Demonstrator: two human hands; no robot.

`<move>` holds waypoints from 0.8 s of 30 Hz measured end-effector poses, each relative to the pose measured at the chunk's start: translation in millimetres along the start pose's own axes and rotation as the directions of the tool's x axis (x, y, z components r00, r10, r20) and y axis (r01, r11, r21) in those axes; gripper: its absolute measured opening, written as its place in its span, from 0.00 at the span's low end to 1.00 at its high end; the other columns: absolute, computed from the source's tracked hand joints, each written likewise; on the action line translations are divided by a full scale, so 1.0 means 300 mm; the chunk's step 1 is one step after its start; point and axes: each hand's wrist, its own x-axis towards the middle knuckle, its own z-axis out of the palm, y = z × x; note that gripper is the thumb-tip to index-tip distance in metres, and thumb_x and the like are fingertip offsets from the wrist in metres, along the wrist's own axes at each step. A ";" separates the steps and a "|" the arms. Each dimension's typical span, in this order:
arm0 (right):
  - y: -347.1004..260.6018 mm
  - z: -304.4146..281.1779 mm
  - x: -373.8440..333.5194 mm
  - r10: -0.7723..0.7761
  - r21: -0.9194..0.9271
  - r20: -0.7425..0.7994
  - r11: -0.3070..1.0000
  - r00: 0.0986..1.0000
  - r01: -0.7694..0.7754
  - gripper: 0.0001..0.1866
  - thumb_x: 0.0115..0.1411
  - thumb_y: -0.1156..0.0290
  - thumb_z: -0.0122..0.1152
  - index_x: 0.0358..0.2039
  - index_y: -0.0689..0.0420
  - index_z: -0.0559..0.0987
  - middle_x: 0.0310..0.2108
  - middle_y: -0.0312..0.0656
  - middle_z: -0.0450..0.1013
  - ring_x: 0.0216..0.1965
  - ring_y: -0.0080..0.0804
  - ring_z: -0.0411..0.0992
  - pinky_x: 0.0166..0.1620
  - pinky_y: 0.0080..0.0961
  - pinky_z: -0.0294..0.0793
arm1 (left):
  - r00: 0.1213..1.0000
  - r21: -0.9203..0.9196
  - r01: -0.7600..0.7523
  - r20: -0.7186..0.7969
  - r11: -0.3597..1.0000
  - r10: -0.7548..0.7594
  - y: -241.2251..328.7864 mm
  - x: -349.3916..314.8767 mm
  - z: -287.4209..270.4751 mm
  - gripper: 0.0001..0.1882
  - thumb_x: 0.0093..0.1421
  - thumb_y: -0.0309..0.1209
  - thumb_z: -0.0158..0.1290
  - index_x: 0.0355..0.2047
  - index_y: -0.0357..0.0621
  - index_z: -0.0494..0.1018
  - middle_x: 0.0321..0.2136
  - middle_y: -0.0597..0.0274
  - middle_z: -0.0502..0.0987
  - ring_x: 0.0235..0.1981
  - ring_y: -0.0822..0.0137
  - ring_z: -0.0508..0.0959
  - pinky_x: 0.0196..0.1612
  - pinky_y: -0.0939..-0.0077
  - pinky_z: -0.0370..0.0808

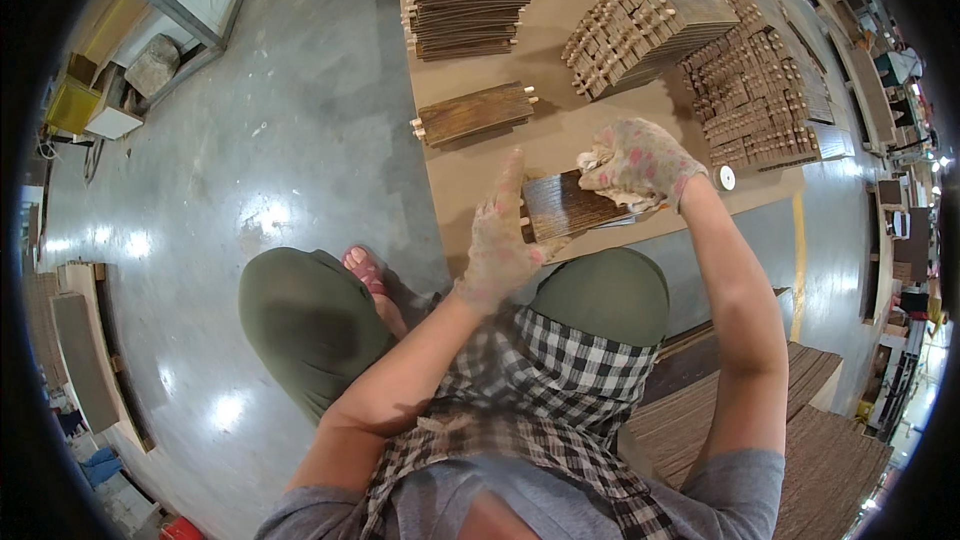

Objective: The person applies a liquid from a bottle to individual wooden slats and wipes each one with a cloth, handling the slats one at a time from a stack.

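Observation:
A dark brown wooden board (568,208) with pale dowels at its left end lies in front of me. My left hand (496,243), in a light stained glove, is at that end, its fingers stretched and spread around the dowel end. My gloved right hand (640,162) is closed on a crumpled whitish cloth (594,159), pressed onto the board's right part. That part of the board is hidden under hand and cloth, and the exposed surface looks glossy. A similar dowelled board (478,114) lies beyond my left hand.
Stacks of dowelled boards (470,0) stand at the far side, with more piles (650,25) to the right. A white round item (724,178) sits beside my right wrist. The brown work surface (445,180) ends at my left. More boards (810,440) lie lower right.

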 end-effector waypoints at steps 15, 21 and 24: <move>-0.194 0.044 -0.063 -0.102 -0.250 0.133 0.959 0.986 0.133 0.22 0.47 0.45 0.70 0.31 0.51 0.83 0.33 0.45 0.78 0.40 0.47 0.75 0.46 0.43 0.72 | 0.998 -0.055 -0.043 -0.044 0.998 0.040 -0.013 -0.005 -0.004 0.61 0.45 0.37 0.75 0.71 0.35 0.47 0.53 0.44 0.73 0.50 0.49 0.78 0.54 0.59 0.76; -0.187 0.047 -0.103 -0.259 -0.246 -0.011 0.937 0.966 0.248 0.20 0.48 0.48 0.68 0.33 0.49 0.84 0.30 0.45 0.78 0.40 0.45 0.76 0.46 0.42 0.73 | 0.999 -0.062 0.042 0.017 0.997 -0.041 -0.009 -0.005 0.000 0.61 0.44 0.36 0.75 0.71 0.35 0.47 0.52 0.46 0.73 0.50 0.49 0.78 0.55 0.60 0.76; -0.200 0.019 -0.075 -0.194 -0.294 0.124 0.929 0.973 0.223 0.15 0.53 0.52 0.62 0.32 0.48 0.85 0.28 0.43 0.79 0.37 0.41 0.78 0.44 0.39 0.74 | 1.000 0.008 -0.019 -0.005 1.000 0.019 -0.011 0.004 -0.008 0.61 0.45 0.36 0.74 0.71 0.35 0.46 0.55 0.45 0.72 0.52 0.49 0.77 0.57 0.60 0.75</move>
